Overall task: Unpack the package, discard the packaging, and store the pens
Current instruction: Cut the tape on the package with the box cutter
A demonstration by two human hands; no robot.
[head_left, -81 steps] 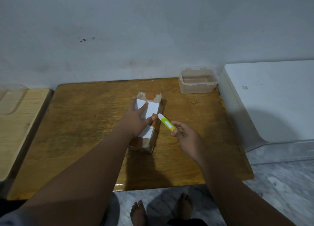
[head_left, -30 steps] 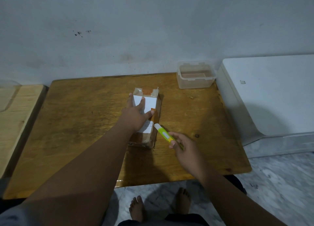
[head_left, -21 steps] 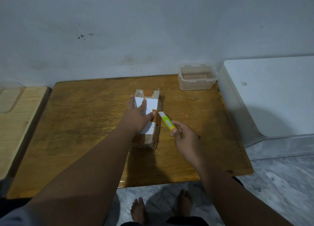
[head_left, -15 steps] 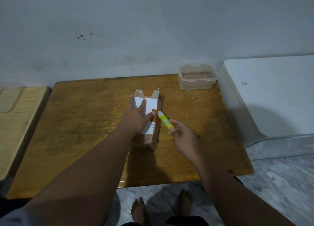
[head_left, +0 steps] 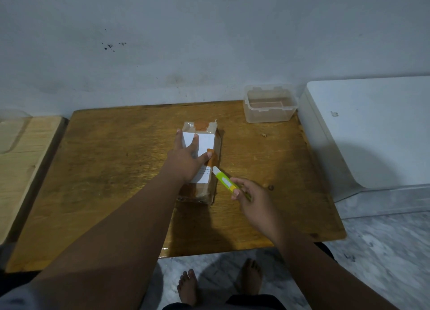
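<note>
Left hand [head_left: 186,163] flat, pinning the package [head_left: 203,160] to the counter [head_left: 104,181]; right hand [head_left: 252,199] gripping the cutter [head_left: 224,181], blade at the taped edge.

stained grey wall [head_left: 209,30], wooden table [head_left: 104,170], marbled floor [head_left: 384,251], white cabinet [head_left: 372,128] at right.

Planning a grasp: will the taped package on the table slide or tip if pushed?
The package lies flat and long, so tipping seems unlikely. Its glossy tape wrap probably slides easily on the table; the left hand pinning it suggests so. Likely light.
</note>
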